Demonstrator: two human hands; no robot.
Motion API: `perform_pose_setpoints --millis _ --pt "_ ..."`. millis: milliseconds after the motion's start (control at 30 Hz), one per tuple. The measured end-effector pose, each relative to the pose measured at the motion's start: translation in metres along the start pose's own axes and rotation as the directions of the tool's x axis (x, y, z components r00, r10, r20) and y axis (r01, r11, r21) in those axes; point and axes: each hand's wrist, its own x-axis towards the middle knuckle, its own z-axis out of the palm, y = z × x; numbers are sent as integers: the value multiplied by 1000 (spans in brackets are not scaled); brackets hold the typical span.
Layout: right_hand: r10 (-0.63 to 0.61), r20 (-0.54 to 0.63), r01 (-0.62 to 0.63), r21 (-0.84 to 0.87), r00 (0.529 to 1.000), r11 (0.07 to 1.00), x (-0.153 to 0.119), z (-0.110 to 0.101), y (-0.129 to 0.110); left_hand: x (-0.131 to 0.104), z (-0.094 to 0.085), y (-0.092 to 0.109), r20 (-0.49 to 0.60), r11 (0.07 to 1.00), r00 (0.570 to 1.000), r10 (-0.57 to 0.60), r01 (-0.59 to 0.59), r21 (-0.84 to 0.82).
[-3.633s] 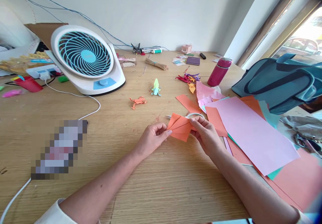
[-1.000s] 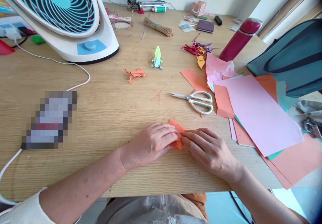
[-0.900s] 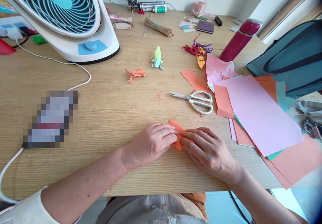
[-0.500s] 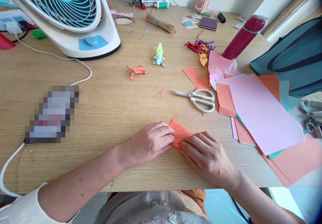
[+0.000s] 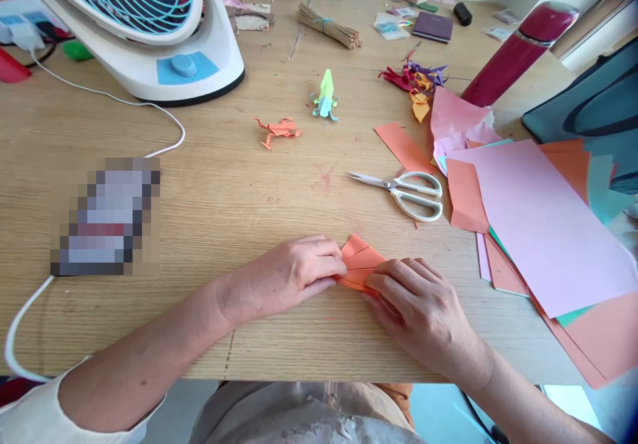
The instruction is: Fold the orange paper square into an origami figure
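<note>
A folded piece of orange origami paper (image 5: 359, 262) lies near the table's front edge, between my two hands. Crease lines show across its face. My left hand (image 5: 304, 268) pinches its left corner with thumb and fingers. On the other side, my right hand (image 5: 413, 301) is closed on the lower right part, its fingers hiding that corner. Beyond the hands lie white-handled scissors (image 5: 417, 196), blades pointing left. Farther back sit an orange folded paper frog (image 5: 279, 130) and a yellow-green and blue folded paper figure (image 5: 325, 97).
On the right lies a stack of coloured paper sheets (image 5: 548, 224), with a magenta bottle (image 5: 518, 55) behind. Small folded figures (image 5: 419, 85) make a pile at the back. A fan (image 5: 199, 75) and a blurred-out phone (image 5: 107, 218) with a white cable occupy the left.
The view has shifted slightly, so the tabletop things appear moved. My right hand sits a little farther right, showing more of the orange paper. Both hands keep hold of it.
</note>
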Motion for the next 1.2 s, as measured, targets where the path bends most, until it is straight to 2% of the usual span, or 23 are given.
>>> perform_pose_setpoints --millis 433,633,767,933,1200 --pt "99 10 -99 107 995 989 6 -1 -2 -3 3 3 -56 985 998 -22 31 170" --pt "181 54 -187 167 982 968 9 -2 -1 -3 4 5 -18 963 999 -39 42 268" --pt "221 64 -230 188 973 955 13 -4 1 -1 3 10 -6 953 996 -93 91 290" --pt "248 74 -258 171 966 951 16 -3 1 2 5 14 32 928 987 -158 137 348" --pt "259 89 -268 105 962 958 18 -3 1 7 7 17 30 907 980 -196 169 385"
